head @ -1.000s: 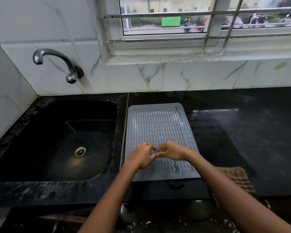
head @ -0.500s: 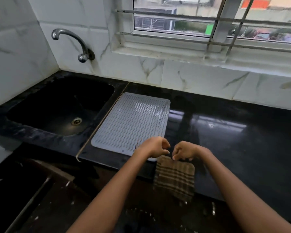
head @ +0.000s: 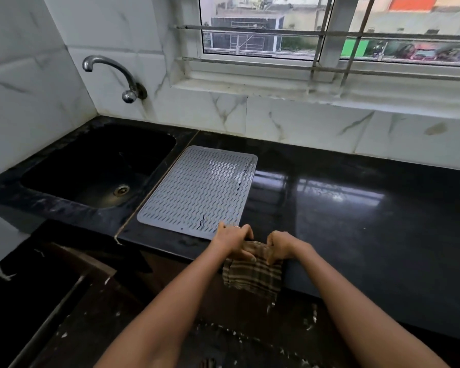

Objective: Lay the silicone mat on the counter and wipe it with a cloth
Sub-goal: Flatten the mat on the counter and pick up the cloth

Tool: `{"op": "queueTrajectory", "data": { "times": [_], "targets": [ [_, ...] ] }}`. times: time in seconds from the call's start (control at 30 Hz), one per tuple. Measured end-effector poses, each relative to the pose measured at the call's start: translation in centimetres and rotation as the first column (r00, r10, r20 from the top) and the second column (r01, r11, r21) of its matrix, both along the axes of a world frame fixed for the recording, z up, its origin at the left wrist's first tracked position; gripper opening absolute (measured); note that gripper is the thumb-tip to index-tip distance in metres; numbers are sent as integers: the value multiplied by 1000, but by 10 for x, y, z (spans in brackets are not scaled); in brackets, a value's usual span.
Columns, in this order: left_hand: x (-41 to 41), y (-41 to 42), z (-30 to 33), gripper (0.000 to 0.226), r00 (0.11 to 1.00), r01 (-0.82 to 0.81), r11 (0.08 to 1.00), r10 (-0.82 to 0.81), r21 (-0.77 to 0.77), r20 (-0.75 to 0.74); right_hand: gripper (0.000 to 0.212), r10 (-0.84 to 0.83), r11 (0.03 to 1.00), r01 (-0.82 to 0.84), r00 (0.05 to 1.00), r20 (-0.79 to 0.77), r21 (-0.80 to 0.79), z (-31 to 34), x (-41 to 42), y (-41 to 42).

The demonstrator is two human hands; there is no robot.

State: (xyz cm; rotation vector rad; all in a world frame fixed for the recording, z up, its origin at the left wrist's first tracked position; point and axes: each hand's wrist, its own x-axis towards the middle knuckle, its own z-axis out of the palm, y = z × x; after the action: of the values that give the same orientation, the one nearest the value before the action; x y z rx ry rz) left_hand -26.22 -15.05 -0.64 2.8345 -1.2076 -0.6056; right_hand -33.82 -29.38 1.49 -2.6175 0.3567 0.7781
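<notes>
A grey silicone mat [head: 199, 192] with a wavy ribbed pattern lies flat on the black counter [head: 356, 208], just right of the sink. A brown checked cloth [head: 252, 277] hangs over the counter's front edge, below the mat's near right corner. My left hand [head: 234, 241] grips the cloth's upper edge on the left side. My right hand [head: 280, 247] pinches the same edge on the right side. The top of the cloth is bunched between the two hands.
A black sink [head: 98, 168] with a metal drain is set into the counter at the left, with a chrome tap [head: 112, 75] on the tiled wall above it. A barred window [head: 329, 35] runs along the back. Dark cabinets stand below the counter's edge.
Both hands moved from over the mat to the counter's front edge and took hold of the checked cloth. The view has swung right and pulled back.
</notes>
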Motion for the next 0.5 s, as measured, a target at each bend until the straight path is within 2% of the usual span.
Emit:
{"op": "queueTrajectory", "data": {
  "times": [0.07,0.13,0.23,0.3,0.37,0.5],
  "targets": [
    [-2,0,4,48,999,-15,999,18,44,-50,20,37,999,-36,999,-20,17,-2,-1,-2],
    [0,3,8,35,981,-65,997,69,30,-182,18,60,996,-57,997,-38,69,-2,-1,-5],
    [10,14,23,29,859,-155,988,147,26,-491,16,109,976,-98,993,-43,193,8,1,-11],
    [20,22,40,30,799,-139,989,140,46,-584,15,122,954,-109,992,-29,277,21,6,-13],
    [34,30,61,29,779,-142,990,125,22,-614,16,103,925,-101,995,14,366,39,18,-13],
    [77,42,112,15,841,-224,962,108,-159,-530,28,28,911,-101,982,185,399,84,57,-8]
  ]
}}
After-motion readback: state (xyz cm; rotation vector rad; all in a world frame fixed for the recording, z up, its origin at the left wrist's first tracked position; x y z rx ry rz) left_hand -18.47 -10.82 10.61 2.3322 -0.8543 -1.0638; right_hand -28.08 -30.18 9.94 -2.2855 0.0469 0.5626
